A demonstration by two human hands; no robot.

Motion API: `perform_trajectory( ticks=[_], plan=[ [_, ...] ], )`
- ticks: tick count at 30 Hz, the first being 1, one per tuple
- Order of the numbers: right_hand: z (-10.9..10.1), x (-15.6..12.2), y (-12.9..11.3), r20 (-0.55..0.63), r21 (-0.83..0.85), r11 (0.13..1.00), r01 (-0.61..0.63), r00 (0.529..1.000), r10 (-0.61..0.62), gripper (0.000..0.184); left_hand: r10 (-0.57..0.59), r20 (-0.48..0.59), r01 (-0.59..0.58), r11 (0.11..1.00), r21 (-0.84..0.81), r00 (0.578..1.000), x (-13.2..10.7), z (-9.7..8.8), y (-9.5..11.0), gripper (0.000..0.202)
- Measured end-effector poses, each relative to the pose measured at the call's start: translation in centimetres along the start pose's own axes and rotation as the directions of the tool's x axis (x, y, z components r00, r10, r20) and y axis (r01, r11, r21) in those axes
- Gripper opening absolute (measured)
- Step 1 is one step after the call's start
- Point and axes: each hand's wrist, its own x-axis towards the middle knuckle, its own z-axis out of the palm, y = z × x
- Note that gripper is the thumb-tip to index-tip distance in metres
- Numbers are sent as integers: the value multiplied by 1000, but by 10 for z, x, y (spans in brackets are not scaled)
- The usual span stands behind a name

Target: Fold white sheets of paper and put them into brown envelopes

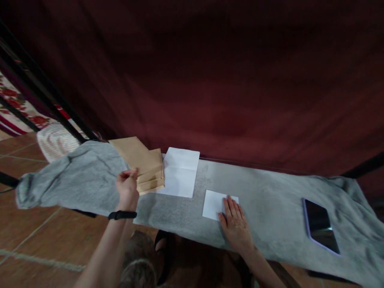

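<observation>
My left hand (127,191), with a black band on the wrist, pinches the lower edge of a brown paper envelope (129,151). That envelope lies tilted over several other brown envelopes (153,176) piled at the left of the bench. Beside the pile, partly under it, are white paper sheets (181,172) with a faint crease across the middle. My right hand (235,226) rests flat, fingers stretched out, on a smaller white paper (212,205) that looks folded. The palm side of this hand is hidden.
A grey cloth (255,192) covers the narrow bench. At the right lies a phone (321,226) in a purple case. A dark red curtain (216,100) hangs close behind. Black metal bars (54,98) and a striped cloth (57,142) are at the left, above a tiled floor (39,240).
</observation>
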Motion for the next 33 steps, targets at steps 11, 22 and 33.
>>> perform_trajectory(
  ticks=[11,22,33],
  plan=[
    [-42,34,-5,238,707,601,-372,926,292,54,-219,761,406,912,-63,611,-195,63,-15,33],
    [-52,56,-2,398,913,-48,-406,856,329,37,-226,823,362,932,27,521,-251,68,-31,38],
    [-68,58,19,458,883,-23,-469,851,258,35,-423,854,696,711,105,303,-254,63,-30,40]
  ],
)
